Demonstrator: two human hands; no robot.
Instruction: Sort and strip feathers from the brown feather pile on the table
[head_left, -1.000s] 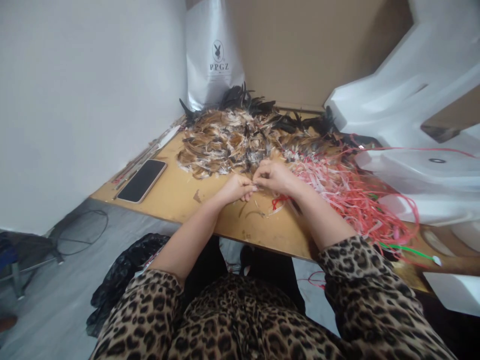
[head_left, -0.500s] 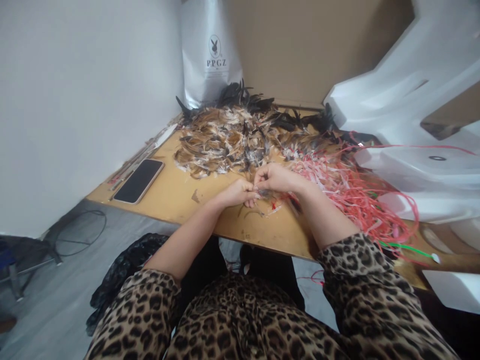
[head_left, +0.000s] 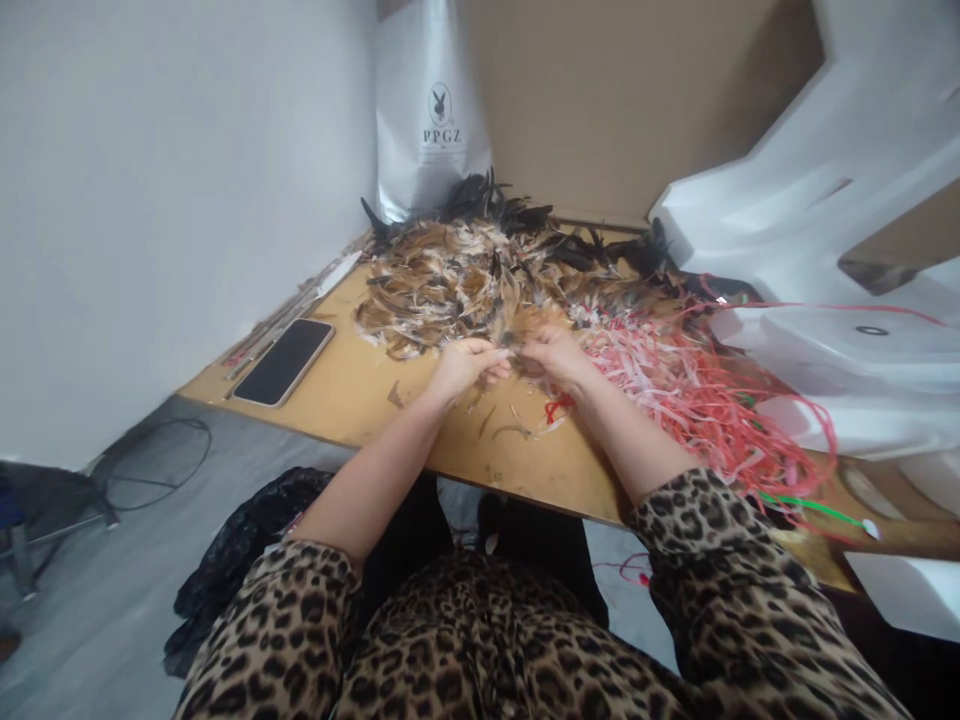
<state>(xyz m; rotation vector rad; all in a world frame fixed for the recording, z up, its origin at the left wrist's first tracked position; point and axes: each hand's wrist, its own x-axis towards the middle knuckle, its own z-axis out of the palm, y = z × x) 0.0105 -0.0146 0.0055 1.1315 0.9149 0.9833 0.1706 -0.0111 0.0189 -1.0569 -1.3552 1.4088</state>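
My left hand (head_left: 466, 368) and my right hand (head_left: 556, 355) almost meet above the wooden table (head_left: 420, 395). Both have their fingers pinched together. From between the fingertips a small tuft of brown feathers (head_left: 525, 322) fans out, its outline slightly blurred. The exact spot where each hand grips it is partly hidden by the fingers. Just behind the hands lies a broad heap of brown and cream feathers (head_left: 427, 285), with black feathers (head_left: 487, 200) along its far side. Loose feather bits (head_left: 499, 415) and a scrap of red string (head_left: 555, 408) lie nearer the table's front edge.
To the right spreads a tangle of pink-red ribbons (head_left: 697, 390), with a green strand (head_left: 814, 503) beside it. A phone (head_left: 285, 362) rests at the left. Behind stand a silvery bag (head_left: 431, 180) and white moulded plastic (head_left: 750, 215). A black plastic bag (head_left: 240, 560) lies below the table.
Both hands have moved slightly up, toward the feather heap. A tuft of brown feathers now shows upright between the fingertips. The whole view has shifted a little.
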